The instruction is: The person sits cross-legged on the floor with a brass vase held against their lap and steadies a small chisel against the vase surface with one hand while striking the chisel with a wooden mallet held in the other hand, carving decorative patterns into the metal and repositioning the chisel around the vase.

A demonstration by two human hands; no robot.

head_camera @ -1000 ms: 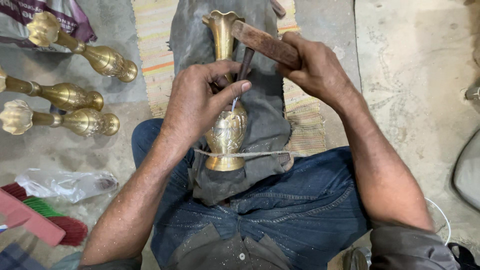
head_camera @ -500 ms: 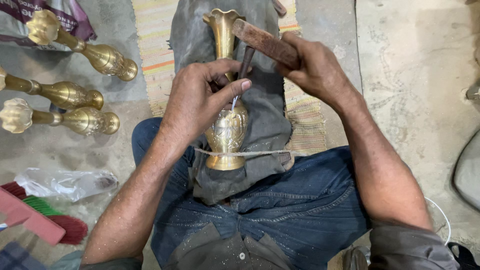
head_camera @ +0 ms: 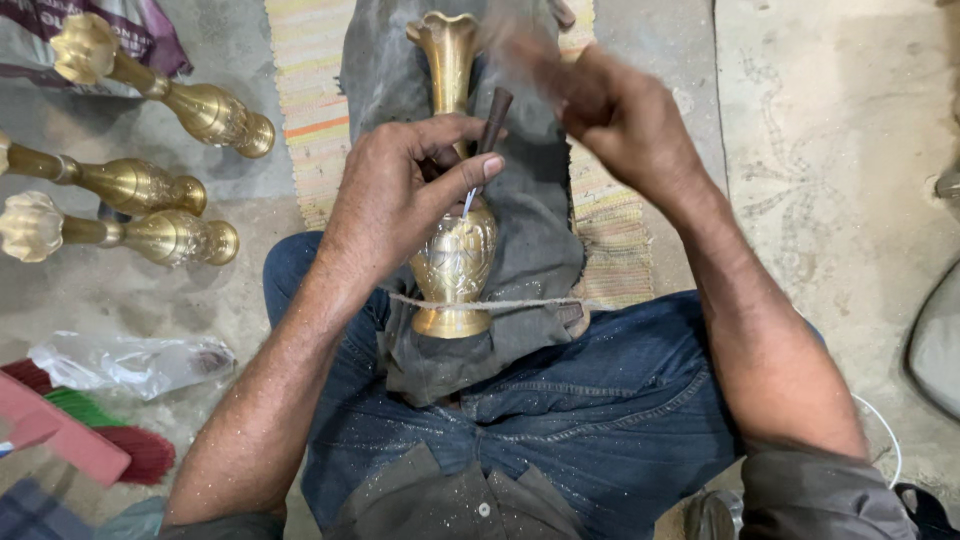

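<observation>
Left hand [head_camera: 400, 195] pinches one chisel [head_camera: 492, 122] on one vase [head_camera: 455, 250]; right hand [head_camera: 610, 110] grips blurred; three vases [head_camera: 130, 185] aside.

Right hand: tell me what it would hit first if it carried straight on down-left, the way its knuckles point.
The right hand is blurred, so its heading is uncertain. Down-left it would likely first meet the dark slender chisel that the left hand steadies against the engraved brass vase.

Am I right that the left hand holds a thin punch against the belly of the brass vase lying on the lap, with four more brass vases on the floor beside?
Not quite: the head view shows three more brass vases on the floor, not four. The rest holds: the left hand holds the thin punch against the belly of the brass vase on the lap.
</observation>
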